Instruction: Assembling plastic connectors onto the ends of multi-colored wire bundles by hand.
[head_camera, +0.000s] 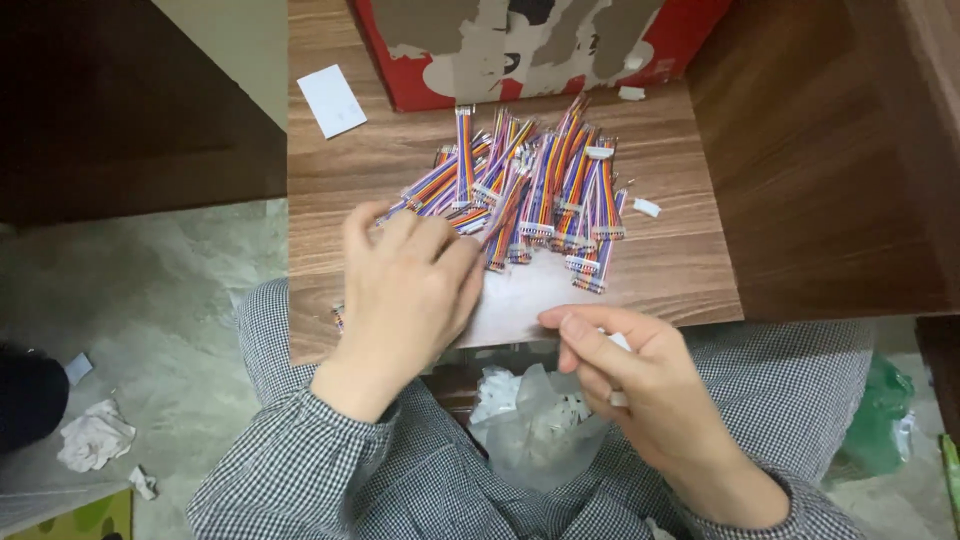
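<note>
A pile of short rainbow ribbon cables (540, 185) with white end connectors lies on a small wooden table (660, 260). My left hand (405, 290) is over the table's near edge, its fingers closed on one cable whose end sticks out at the pile's left side. My right hand (625, 375) hovers off the table's front edge above my lap and pinches a small white connector piece (620, 342) between thumb and fingers.
A torn red and white cardboard box (530, 45) stands at the table's back. A white paper slip (332, 100) lies at the back left. Loose white connectors (647, 207) lie right of the pile. A clear plastic bag (530, 425) of white pieces sits between my knees. Crumpled tissues (95, 440) lie on the floor.
</note>
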